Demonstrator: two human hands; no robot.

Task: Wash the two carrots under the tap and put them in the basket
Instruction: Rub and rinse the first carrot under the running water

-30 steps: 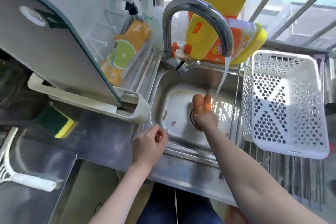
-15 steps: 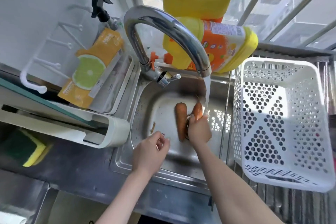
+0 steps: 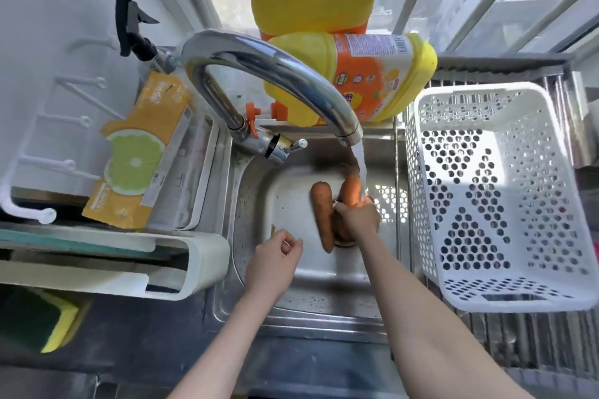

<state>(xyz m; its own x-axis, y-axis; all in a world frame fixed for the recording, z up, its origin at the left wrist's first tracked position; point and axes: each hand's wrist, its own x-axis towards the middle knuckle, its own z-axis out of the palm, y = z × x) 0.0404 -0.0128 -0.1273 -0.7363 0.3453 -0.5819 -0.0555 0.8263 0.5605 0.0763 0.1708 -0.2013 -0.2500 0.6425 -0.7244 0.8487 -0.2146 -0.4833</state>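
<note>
Right hand (image 3: pixel 358 219) closed around one carrot (image 3: pixel 351 189), holding it under the tap (image 3: pixel 285 74) stream. Second carrot (image 3: pixel 322 215) lying loose in the sink (image 3: pixel 259 191), just beside. Left hand (image 3: pixel 275 256) loosely curled, grip empty, above the sink's near edge. White basket (image 3: pixel 492 197) standing right of the sink.

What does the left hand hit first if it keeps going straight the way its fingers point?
Probably the loose carrot lying in the sink. The left hand is empty, fingers curled and aimed up-right at its lower end. Depth is unclear, so the hand might pass above it.
</note>
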